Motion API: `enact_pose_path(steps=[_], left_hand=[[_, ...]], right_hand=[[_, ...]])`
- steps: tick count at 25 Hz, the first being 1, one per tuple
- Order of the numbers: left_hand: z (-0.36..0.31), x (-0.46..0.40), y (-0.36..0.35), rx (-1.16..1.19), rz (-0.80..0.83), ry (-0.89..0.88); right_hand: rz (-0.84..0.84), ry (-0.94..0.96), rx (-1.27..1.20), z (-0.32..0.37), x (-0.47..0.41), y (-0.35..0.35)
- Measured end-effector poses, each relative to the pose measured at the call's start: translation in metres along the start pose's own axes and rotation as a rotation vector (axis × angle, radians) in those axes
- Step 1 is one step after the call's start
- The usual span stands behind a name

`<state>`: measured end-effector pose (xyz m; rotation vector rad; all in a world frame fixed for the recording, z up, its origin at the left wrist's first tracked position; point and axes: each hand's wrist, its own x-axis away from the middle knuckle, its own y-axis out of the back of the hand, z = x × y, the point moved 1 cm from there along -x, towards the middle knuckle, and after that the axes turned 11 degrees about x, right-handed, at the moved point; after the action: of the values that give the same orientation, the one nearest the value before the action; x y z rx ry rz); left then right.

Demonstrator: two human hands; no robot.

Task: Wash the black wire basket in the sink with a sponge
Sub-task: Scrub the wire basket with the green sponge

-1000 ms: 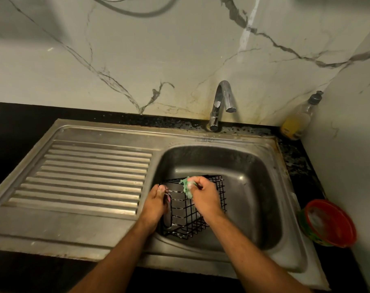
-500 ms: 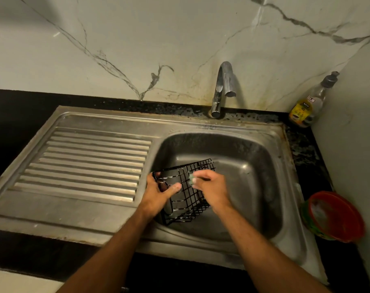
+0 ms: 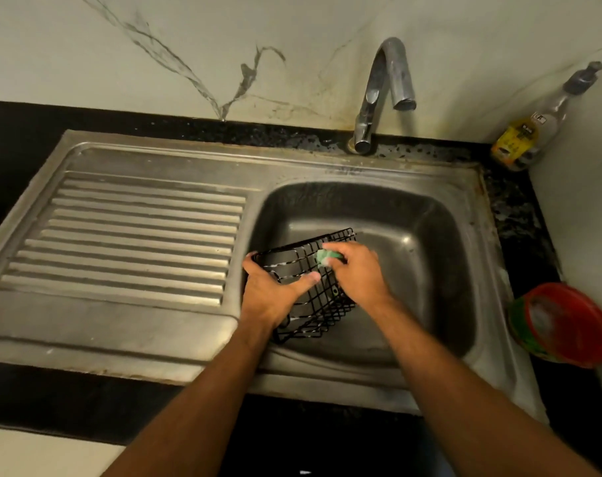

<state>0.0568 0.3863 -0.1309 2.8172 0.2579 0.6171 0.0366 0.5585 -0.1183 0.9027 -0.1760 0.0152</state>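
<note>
Since the frame a second ago the basket (image 3: 306, 287) has gone from sitting nearly upright to tilted over, its open mesh face turned up and toward the person, and the left thumb has come across onto the wires. It remains in the left half of the sink (image 3: 430, 215) bowl, lower corner down near the front wall; whether that corner touches the bowl floor cannot be told. Left hand (image 3: 272, 290): fingers wrapped over the left rim of the basket, thumb laid flat across the mesh, steadying it. Right hand (image 3: 356, 270): fingers curled round a green sponge (image 3: 325, 256), pressing it against the upper right part of the mesh near the far rim. White streaks of suds show along several wires on the left and lower parts, so I judge those sections already scrubbed; the wires under and beyond the sponge are the step in hand. The faces turned away are hidden, so their state is unknown. Tap (image 3: 385, 91) shows no running water, so rinsing appears not yet begun. Judgement: roughly mid-task, soaping well under way, remaining faces and the rinse still to do. Also present: a soap bottle (image 3: 526, 136) on the counter (image 3: 17, 132) in the far right corner, and a red tub (image 3: 564, 325) on the counter just right of the sink.
</note>
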Motion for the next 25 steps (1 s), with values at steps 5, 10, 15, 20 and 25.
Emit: enact_pose_path(steps=[5,10,15,20,25], left_hand=[[0.005,-0.006,0.001,-0.044,0.025,0.036],[0.009,-0.003,-0.001,-0.159,0.005,0.02],[0.008,-0.006,-0.004,-0.238,-0.02,0.033],[0.007,-0.002,-0.005,-0.262,-0.016,0.079],[0.008,-0.003,-0.005,-0.235,-0.024,0.09]], right_hand=[[-0.055,0.097,-0.106,0.028,0.016,-0.01],[-0.143,0.055,-0.013,-0.01,0.012,-0.015],[-0.162,0.131,0.028,-0.009,0.005,-0.016],[-0.174,0.403,0.035,-0.001,0.024,-0.017],[-0.216,-0.066,0.046,-0.084,-0.04,-0.01]])
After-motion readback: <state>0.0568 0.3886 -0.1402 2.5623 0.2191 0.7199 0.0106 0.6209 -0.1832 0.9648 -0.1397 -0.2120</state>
